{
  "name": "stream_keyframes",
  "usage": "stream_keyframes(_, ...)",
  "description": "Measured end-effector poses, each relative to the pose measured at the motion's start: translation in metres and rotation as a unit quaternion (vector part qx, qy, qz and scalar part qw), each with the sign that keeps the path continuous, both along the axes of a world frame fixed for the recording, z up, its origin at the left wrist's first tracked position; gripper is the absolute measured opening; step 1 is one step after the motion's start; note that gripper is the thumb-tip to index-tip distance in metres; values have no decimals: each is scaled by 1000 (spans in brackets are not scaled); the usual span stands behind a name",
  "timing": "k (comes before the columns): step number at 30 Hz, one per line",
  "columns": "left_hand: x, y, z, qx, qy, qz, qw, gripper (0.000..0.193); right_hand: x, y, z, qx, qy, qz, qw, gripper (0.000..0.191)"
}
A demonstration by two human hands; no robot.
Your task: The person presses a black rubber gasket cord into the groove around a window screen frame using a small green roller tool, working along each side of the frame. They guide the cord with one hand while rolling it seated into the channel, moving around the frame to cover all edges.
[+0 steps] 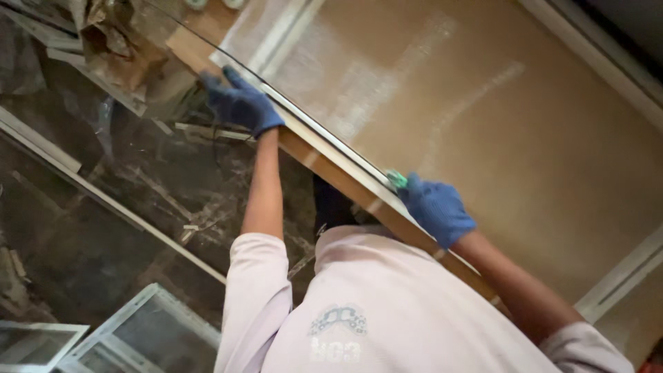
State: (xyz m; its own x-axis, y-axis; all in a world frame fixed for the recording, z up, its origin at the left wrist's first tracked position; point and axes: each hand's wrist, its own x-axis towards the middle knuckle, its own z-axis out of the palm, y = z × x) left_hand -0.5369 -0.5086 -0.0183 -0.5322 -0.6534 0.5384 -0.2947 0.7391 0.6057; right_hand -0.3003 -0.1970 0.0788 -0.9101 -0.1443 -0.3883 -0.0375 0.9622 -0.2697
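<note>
Board: large tan panel, wooden edge strip slanting from upper left to lower right.
Glass sheet: clear pane over the strip, edge following the same diagonal.
Left hand: blue-gloved, pressed on the pane's upper end, fingers spread flat, closed on nothing.
Right hand: blue-gloved, lower on the edge, curled round a small green tool, tip toward the left hand.
Floor: pale window frames lying below.
</note>
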Motion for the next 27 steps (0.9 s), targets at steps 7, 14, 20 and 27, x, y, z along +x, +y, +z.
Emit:
stream_keyframes(7,254,172,-39,-6,-45,-52,998,47,184,173,-34,-46,60,20,997,21)
stream_keyframes(14,390,314,-45,21,-216,-48,975,42,337,318,-17,-41,54,-47,997,23)
stream_keyframes(20,414,352,-45,-5,-232,-46,972,50,421,403,16,-38,11,-66,997,25)
stream_keyframes(27,459,390,-18,12,-249,-59,967,50,453,434,25,30,-22,-29,999,24)
